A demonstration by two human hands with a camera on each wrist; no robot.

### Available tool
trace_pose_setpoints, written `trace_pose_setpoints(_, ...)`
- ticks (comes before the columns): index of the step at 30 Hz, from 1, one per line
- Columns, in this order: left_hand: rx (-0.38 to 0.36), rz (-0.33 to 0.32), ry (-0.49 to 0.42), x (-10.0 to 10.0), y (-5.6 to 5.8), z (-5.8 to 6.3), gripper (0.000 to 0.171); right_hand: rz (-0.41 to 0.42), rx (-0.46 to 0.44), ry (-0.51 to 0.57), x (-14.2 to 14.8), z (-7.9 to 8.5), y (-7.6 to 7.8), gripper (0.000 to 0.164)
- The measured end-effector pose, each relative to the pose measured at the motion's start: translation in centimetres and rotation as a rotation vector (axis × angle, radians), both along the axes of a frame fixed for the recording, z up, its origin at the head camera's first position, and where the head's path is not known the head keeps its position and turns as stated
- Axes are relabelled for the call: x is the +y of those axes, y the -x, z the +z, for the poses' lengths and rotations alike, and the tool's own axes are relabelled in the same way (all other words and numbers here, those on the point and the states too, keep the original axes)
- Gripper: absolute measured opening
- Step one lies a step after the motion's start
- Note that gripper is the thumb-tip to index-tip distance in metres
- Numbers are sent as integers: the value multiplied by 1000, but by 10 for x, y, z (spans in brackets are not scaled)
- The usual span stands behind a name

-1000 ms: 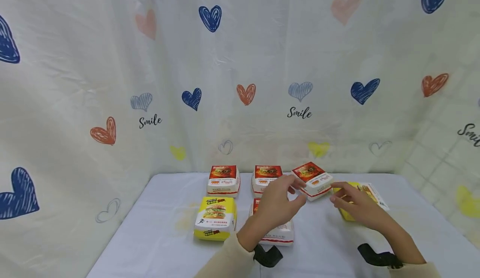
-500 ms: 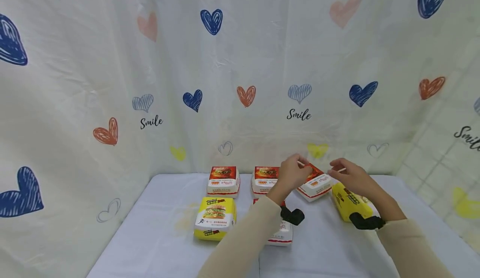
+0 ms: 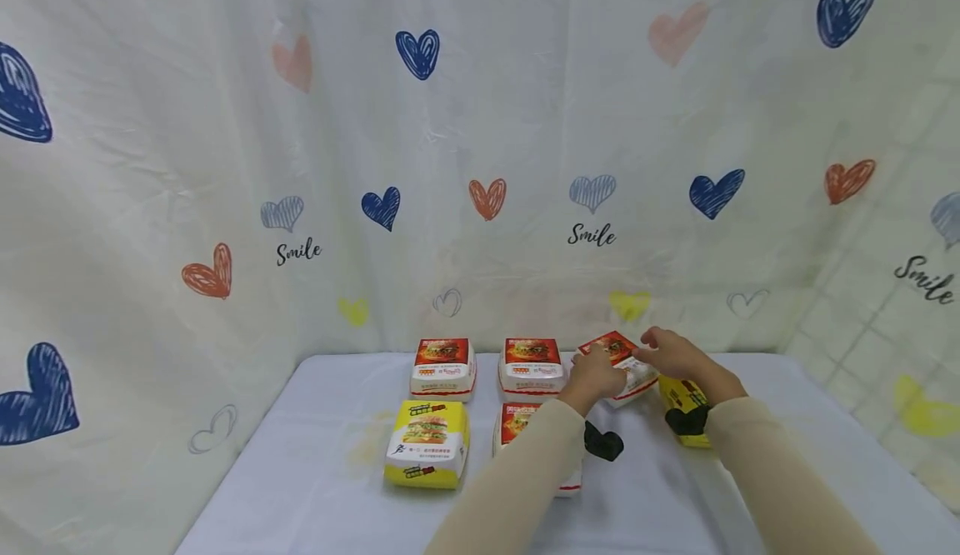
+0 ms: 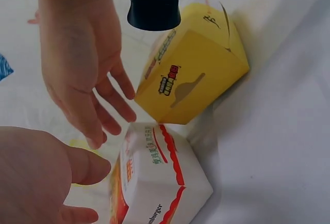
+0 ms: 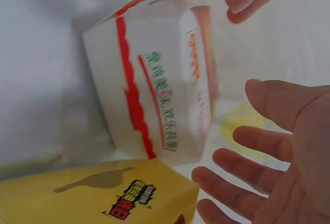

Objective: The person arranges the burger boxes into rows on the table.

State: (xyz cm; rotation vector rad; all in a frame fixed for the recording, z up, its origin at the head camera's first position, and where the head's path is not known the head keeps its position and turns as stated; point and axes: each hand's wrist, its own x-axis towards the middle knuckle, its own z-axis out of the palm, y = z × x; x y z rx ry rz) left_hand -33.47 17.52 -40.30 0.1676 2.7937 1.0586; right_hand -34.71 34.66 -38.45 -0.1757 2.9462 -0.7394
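Observation:
A white burger box (image 3: 617, 348) with a red burger-print top sits askew at the back right of the table. My left hand (image 3: 597, 378) is at its front left side, partly covering it in the head view. My right hand (image 3: 678, 359) hovers by its right side, above a yellow burger box (image 3: 686, 395). In the left wrist view both hands are spread over the white carton (image 4: 165, 177), with the yellow one (image 4: 196, 69) beside it. Fingers of my right hand (image 5: 304, 146) are apart and relaxed in the right wrist view, a gap showing between them and the white box.
Two more red-topped white boxes (image 3: 442, 369) (image 3: 532, 369) stand in the back row. A yellow box (image 3: 427, 444) lies front left, and another red-topped box (image 3: 517, 422) is partly hidden by my left sleeve. Behind the white-covered table (image 3: 330, 455) hangs a heart-print curtain (image 3: 517, 80).
Both hands have reached farther back, rising and then lowering to either side of the askew white box. My left hand has also moved right. The head view has shifted slightly.

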Motion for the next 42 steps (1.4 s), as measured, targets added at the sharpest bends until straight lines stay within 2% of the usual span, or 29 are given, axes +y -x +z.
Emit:
trace_pose_setpoints(4, -37, 26, 0, 0, 2, -4, 69, -17, -30, -76, 2, -6, 8, 52)
trace_pose_setpoints(8, -20, 32, 20, 2, 6, -9, 68, -55, -76, -121, 6, -11, 15, 53)
trace_pose_setpoints(12, 19, 45, 57, 4, 6, -15, 64, -59, -110, -121, 5, -10, 11, 54)
trace_pose_setpoints(15, 35, 53, 53, 5, 3, -14, 59, -64, -121, -127, 4, -7, 6, 51)
trace_pose_setpoints(20, 24, 60, 39, 7, 2, -14, 59, -84, -143, -135, 7, -7, 3, 46)
trace_pose_setpoints(30, 31, -37, 54, 4, 11, -18, 70, -100, -156, -148, 8, -5, -4, 48)
trace_pose_setpoints(42, 0, -55, -6, 1, 11, -17, 64, -106, -191, -157, 12, -7, -5, 52)
